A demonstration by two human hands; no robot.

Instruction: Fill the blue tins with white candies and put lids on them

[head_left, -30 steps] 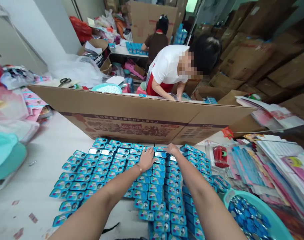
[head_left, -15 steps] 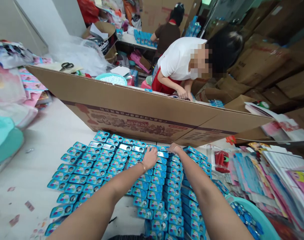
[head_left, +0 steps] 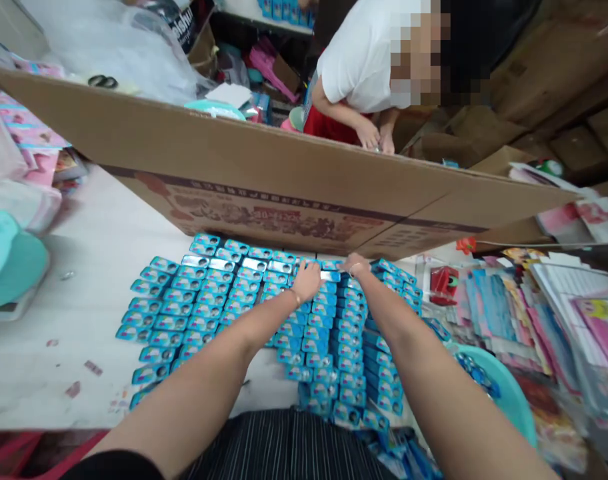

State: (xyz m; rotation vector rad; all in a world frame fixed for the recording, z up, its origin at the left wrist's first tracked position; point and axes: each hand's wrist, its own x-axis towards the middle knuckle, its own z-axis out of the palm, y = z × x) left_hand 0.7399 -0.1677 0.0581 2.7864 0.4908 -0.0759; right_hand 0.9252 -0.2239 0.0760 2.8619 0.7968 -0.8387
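Observation:
Rows of small blue boxes (head_left: 203, 299) with round clear windows stand close together on the white table (head_left: 89, 247). My left hand (head_left: 307, 280) rests at the back of the middle rows, its fingers bent over the box tops. Just right of it, my right hand (head_left: 355, 265) touches the back end of a row beside the cardboard. Its fingertips are partly hidden, and I cannot make out whether it grips a box. A brown cardboard panel (head_left: 264, 160) stands upright behind the boxes.
A person in a white shirt (head_left: 357, 60) works beyond the cardboard. Flat colourful packages (head_left: 494, 300) and a turquoise basin (head_left: 521, 393) of small blue items lie on the right. Another turquoise container (head_left: 14, 267) stands at left.
The view has tilted down, showing my striped clothing and the table's front edge. Both hands remain at the back of the rows, the left slightly nearer the right.

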